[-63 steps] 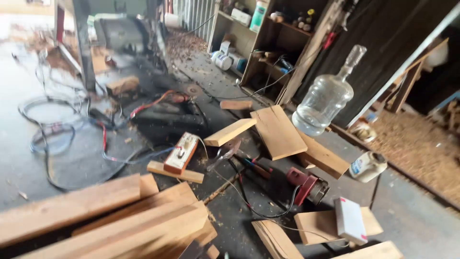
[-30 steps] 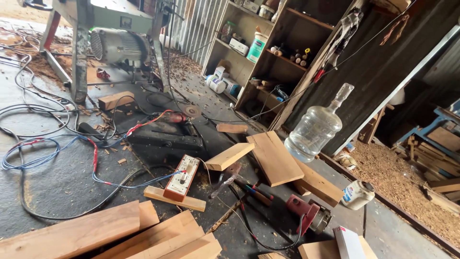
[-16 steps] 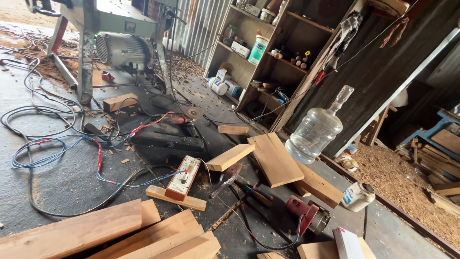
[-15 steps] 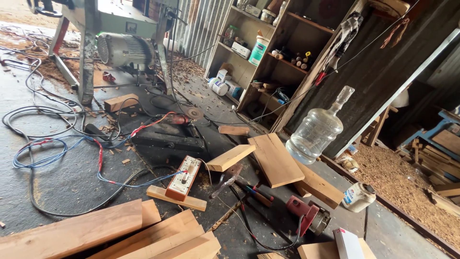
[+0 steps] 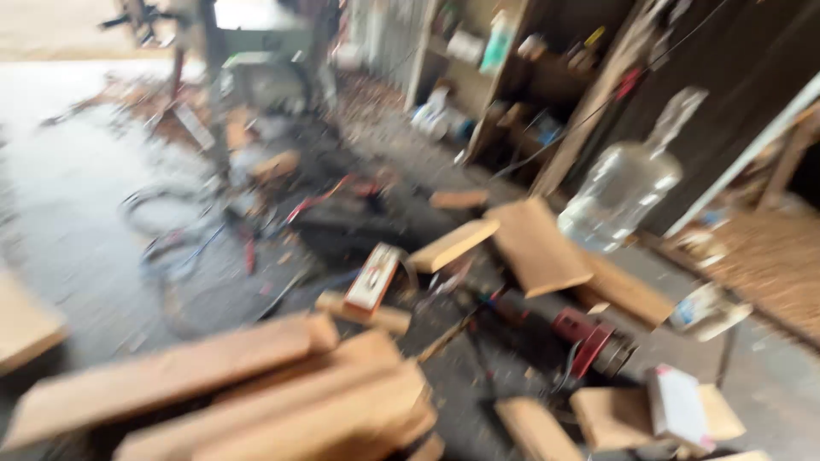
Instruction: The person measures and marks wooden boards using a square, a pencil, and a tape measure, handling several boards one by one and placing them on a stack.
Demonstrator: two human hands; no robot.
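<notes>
We look down on a blurred workshop floor (image 5: 77,248), grey and littered with wood and tools. Neither of our hands is in the frame, so we cannot tell whether they are released, clenched or grasping anything.

The largest thing is a stack of pale wooden planks (image 5: 256,393) lying across the bottom left, nearest to us. Behind it, at the top left, stands a metal machine on legs (image 5: 256,60), too blurred to make out in detail. At the top right a dark wooden shelf unit (image 5: 521,77) holds small containers we cannot identify.

To the right of centre a big clear plastic water bottle (image 5: 628,192) stands tilted against the dark wall. Just left of it a flat wooden board (image 5: 536,248) lies propped over other offcuts, with a shorter wooden block (image 5: 453,245) touching its left edge.

Loose cables (image 5: 184,256) curl over the floor at the left. Near the middle, a small red and white box-shaped device (image 5: 373,277) rests on a strip of wood. A red power tool (image 5: 589,341) lies to the lower right, and a small white box (image 5: 679,408) sits on a wood offcut at the bottom right.
</notes>
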